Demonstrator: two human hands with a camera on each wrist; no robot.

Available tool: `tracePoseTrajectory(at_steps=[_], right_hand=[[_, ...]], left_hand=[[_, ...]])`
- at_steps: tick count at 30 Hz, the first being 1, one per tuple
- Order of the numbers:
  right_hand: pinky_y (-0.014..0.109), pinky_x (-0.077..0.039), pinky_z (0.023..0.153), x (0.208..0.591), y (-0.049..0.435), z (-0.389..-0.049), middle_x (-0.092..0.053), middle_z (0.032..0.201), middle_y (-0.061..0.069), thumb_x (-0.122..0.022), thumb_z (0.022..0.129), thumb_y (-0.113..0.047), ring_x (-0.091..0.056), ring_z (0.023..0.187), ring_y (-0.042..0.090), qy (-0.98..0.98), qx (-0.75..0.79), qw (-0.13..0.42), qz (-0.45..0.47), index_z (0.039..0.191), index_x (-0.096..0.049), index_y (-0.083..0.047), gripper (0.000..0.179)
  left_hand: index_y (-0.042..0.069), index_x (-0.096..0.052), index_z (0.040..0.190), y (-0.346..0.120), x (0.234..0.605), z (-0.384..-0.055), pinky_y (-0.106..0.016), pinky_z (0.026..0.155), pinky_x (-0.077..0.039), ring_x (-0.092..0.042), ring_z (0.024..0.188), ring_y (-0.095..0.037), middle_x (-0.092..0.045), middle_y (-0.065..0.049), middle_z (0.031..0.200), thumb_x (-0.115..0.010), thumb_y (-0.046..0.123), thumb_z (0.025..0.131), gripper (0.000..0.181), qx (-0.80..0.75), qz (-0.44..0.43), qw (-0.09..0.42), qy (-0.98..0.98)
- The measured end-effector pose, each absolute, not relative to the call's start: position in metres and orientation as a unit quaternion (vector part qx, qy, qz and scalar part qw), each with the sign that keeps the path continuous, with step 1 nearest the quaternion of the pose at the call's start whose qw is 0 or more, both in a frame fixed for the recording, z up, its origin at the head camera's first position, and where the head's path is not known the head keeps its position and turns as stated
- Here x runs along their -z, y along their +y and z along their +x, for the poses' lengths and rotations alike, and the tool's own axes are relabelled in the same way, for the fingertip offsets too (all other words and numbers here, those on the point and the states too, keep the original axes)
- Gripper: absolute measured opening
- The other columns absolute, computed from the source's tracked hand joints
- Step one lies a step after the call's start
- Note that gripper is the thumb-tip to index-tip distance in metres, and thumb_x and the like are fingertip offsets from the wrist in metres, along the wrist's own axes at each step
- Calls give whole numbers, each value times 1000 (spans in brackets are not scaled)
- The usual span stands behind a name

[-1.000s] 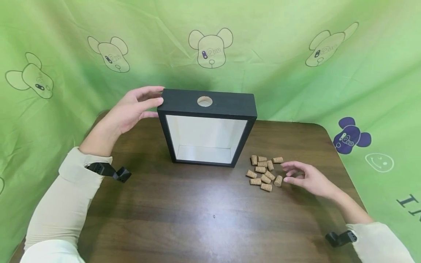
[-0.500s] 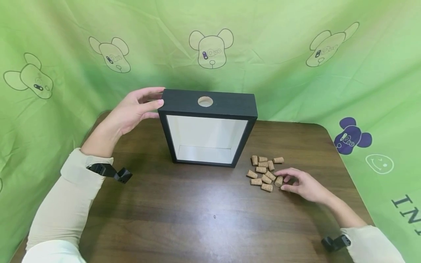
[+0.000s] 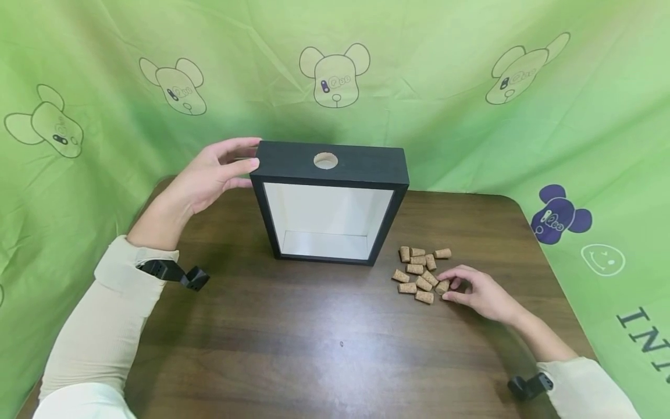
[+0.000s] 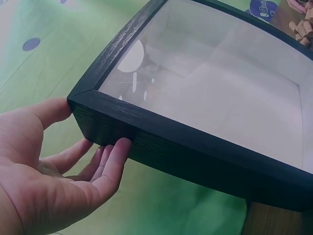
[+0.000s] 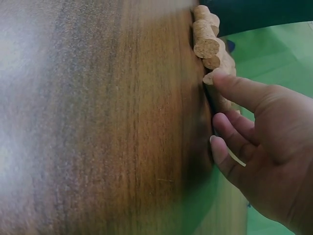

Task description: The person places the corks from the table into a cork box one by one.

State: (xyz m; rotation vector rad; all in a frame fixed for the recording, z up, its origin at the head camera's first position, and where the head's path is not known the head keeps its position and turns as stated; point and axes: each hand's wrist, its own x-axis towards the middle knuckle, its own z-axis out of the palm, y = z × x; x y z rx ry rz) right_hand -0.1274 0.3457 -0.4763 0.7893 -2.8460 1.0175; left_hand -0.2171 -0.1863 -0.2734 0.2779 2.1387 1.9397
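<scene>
A shallow black box (image 3: 332,163) with a clear front panel and a round hole in its top stands upright on the table. My left hand (image 3: 206,174) touches its upper left side with thumb and fingertips; the left wrist view has the thumb at a corner of the frame and fingers resting on the side wall. To the right of the box, my right hand (image 3: 478,294) pinches one cork (image 3: 442,286) between thumb and fingers, at the right edge of a loose group of corks (image 3: 417,269). In the right wrist view the fingers partly hide that cork (image 5: 221,100).
The brown wooden table (image 3: 335,361) has rounded back corners. Right behind it hangs a green patterned cloth (image 3: 419,116), which also covers both sides. A black camera mount is strapped to each sleeve.
My right hand has moved left to the nearest cork, closed its fingers on it and tipped it slightly. The left hand and the box stay where they were.
</scene>
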Motion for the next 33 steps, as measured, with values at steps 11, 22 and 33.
tracePoseTrajectory(at_steps=[11, 22, 33], right_hand=[[22, -49, 57, 476, 349, -125, -63, 88, -4, -85, 77, -1, -57, 76, 5, -914, -319, 4, 251, 111, -72, -5, 36], [23, -49, 57, 475, 349, -121, -63, 83, -7, -83, 82, -3, -57, 71, 3, -920, -329, 1, 215, 101, -72, -11, 23], [23, -50, 57, 470, 352, -119, -63, 79, -8, -82, 84, -5, -58, 69, 3, -920, -341, -11, 194, 100, -72, -13, 20]], left_hand=[[2, -40, 154, -185, 274, -215, -26, 92, -55, -48, 128, -25, -39, -17, 148, -59, 5, 102, 56, -670, 92, 118, 727], [3, -40, 155, -186, 273, -215, -26, 92, -55, -48, 128, -25, -39, -18, 148, -59, 6, 102, 56, -667, 93, 120, 730], [3, -38, 155, -187, 275, -218, -26, 93, -54, -46, 130, -26, -36, -18, 152, -58, 7, 102, 56, -666, 99, 122, 729]])
